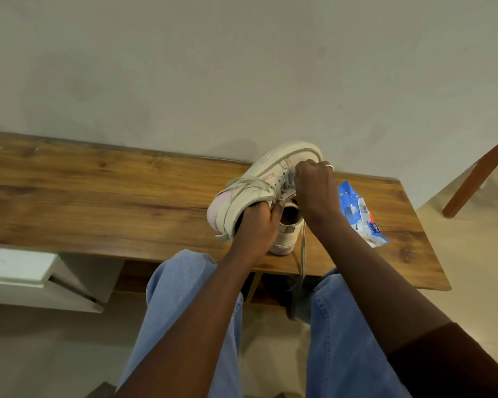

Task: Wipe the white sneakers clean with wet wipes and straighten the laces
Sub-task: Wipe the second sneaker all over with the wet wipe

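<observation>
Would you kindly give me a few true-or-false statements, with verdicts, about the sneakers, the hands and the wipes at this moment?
1. The left hand grips the raised sneaker at its heel opening. True.
2. The right hand presses a wet wipe against the sole. False: it pinches at the laces on top of the shoe, and no wipe shows in it.
3. The blue wipes pack lies on the wooden table, right of the shoes. True.
4. The second sneaker sits on the floor. False: it stands on the table, beneath the raised one.
5. A hanging lace drops over the table's near edge. True.
</observation>
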